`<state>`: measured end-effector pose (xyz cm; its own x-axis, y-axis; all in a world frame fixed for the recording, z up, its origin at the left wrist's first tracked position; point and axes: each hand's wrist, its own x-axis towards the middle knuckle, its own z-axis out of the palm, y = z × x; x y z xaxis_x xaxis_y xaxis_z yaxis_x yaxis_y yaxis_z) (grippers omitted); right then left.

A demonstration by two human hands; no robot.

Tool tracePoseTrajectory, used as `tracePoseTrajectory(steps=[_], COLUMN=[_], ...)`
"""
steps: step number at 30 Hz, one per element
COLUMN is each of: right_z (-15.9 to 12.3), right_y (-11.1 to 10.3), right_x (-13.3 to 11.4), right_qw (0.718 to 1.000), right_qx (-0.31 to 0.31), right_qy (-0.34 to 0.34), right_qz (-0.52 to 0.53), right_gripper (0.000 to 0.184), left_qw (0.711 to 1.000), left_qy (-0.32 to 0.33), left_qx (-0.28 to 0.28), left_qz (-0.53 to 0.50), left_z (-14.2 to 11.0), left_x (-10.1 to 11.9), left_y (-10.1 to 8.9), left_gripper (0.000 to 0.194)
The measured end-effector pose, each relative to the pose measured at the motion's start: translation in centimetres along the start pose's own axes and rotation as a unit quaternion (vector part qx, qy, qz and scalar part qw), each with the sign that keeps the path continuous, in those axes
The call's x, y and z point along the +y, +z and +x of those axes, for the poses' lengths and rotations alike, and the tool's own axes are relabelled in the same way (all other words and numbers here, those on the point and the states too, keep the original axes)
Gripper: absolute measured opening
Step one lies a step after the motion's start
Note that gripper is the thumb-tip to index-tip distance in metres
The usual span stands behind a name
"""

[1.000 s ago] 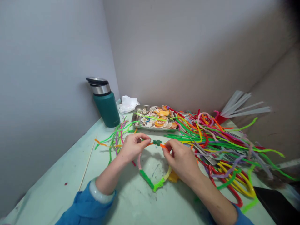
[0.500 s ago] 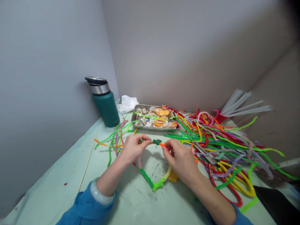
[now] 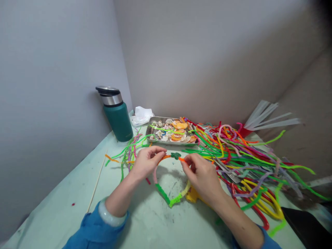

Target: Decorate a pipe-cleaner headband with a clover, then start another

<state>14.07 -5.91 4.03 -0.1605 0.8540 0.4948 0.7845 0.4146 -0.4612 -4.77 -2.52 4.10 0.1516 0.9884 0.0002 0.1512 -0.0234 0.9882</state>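
Note:
A ring of coloured pipe cleaners [image 3: 163, 194] hangs between my hands over the table, its sides pink, green and yellow-green, with a pointed bottom. At its top sits a small dark green flower shape [image 3: 176, 156] between orange stretches. My left hand [image 3: 147, 162] pinches the ring on the orange part left of the flower. With thumb and forefinger, my right hand [image 3: 201, 173] grips the orange part on the other side. Behind my right wrist lies a yellow object [image 3: 192, 195], partly hidden, so its kind is unclear.
Beyond my hands stands a metal tray [image 3: 171, 142] of seashells. A teal bottle [image 3: 118, 121] is at the back left, near loose pipe cleaners [image 3: 127, 152] and a thin stick [image 3: 97, 185]. A large pipe-cleaner pile [image 3: 233, 148] with scissors [image 3: 228, 171] covers the right side.
My left hand has slid slightly left of the flower, so more of the orange part shows. The ring has shifted a little upward and right. Both hands keep their pinch.

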Motion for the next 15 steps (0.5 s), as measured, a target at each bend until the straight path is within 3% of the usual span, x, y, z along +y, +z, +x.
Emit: tracePoseTrajectory(steps=[10,15], right_z=[-0.01,-0.03], right_y=[0.02,0.06], right_x=[0.18,0.05], right_qw=[1.0,1.0], right_qx=[-0.001,0.008], right_qy=[-0.006,-0.006], right_qz=[0.013,0.017], right_gripper=[0.009,0.009], left_qw=[0.999,0.997], left_qy=[-0.037,-0.016], left_qx=[-0.037,-0.039], left_qz=[0.007,0.059], left_z=[-0.58,-0.7], left_x=[0.46,0.39], left_y=[0.08,0.1], left_gripper=[0.034,0.035])
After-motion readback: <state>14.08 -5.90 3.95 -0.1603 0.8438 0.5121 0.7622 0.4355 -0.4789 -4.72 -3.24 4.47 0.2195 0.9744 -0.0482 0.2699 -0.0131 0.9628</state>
